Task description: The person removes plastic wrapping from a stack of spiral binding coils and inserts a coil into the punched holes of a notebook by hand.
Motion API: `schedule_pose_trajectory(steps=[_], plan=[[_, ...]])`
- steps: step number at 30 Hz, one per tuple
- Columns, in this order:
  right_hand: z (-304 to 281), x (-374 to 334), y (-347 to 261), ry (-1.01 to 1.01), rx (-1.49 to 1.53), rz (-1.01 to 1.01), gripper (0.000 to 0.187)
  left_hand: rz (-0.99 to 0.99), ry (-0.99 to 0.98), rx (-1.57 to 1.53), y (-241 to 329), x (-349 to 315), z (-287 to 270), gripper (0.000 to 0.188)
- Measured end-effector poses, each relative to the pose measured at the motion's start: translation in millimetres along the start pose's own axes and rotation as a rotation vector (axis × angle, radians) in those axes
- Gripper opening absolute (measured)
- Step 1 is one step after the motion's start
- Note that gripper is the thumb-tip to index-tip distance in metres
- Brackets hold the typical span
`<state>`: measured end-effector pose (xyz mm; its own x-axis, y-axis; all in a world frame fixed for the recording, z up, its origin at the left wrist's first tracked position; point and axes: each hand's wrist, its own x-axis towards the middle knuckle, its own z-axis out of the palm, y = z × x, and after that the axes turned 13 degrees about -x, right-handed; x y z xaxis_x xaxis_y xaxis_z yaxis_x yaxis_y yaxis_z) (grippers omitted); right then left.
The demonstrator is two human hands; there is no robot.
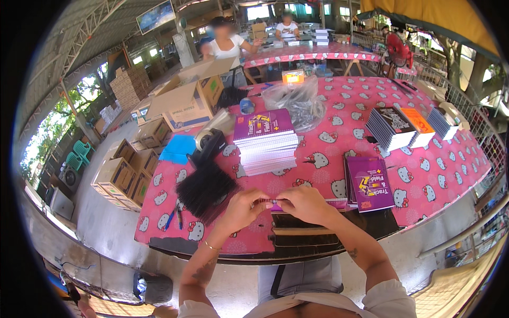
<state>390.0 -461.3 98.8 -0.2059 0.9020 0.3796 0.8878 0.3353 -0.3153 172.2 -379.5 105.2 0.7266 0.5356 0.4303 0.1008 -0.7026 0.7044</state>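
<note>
Close together at the table's near edge, both my hands are pinched on the edge of a thin purple notebook (337,202), seen nearly edge-on and mostly hidden behind my right hand. My left hand (245,210) has its thumb and fingers closed at the notebook's left end. Just beside it, my right hand (308,204) is closed the same way, fingertips almost touching the left ones. A heap of thin black binding coils (205,192) lies left of my left hand. Beyond my hands stands a stack of purple spiral notebooks (265,151); more purple notebooks (371,183) lie to the right.
A tape dispenser (211,146), blue sheet (178,149) and pens (171,218) lie left. Behind are a clear plastic bag (297,103) and an open carton (191,103). Black and orange notebooks (393,129) stand right. Two people (227,45) are at the back.
</note>
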Motion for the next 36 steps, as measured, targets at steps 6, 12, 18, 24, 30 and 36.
schedule_pose_trajectory(steps=[6, 12, 18, 24, 30, 36], plan=[[-5.7, -8.9, -1.3, 0.111, -0.101, -0.034, 0.019, -0.017, -0.020, -0.033, 2.7, 4.0, 3.0, 0.020], [-9.8, -41.9, 2.0, 0.128, -0.259, 0.000, 0.016, 0.191, 0.004, 0.150, -4.3, -7.4, 15.7, 0.019], [-13.9, -41.0, 11.2, 0.089, -0.216, 0.013, 0.021, -0.039, 0.074, 0.663, 22.8, -3.5, 67.2, 0.068], [-13.6, -35.0, 12.3, -0.006, -0.217, 0.044, 0.027, 0.025, 0.236, 0.564, 7.9, -23.4, 86.1, 0.093], [-33.5, -62.1, 13.0, 0.306, -0.361, 0.000, 0.028, 0.025, 0.052, 0.636, -3.9, -65.3, 117.9, 0.087], [-32.4, -75.0, 40.3, 0.104, -0.292, 0.029, 0.031, 0.021, -0.017, 0.590, 16.1, -26.5, 111.2, 0.086]])
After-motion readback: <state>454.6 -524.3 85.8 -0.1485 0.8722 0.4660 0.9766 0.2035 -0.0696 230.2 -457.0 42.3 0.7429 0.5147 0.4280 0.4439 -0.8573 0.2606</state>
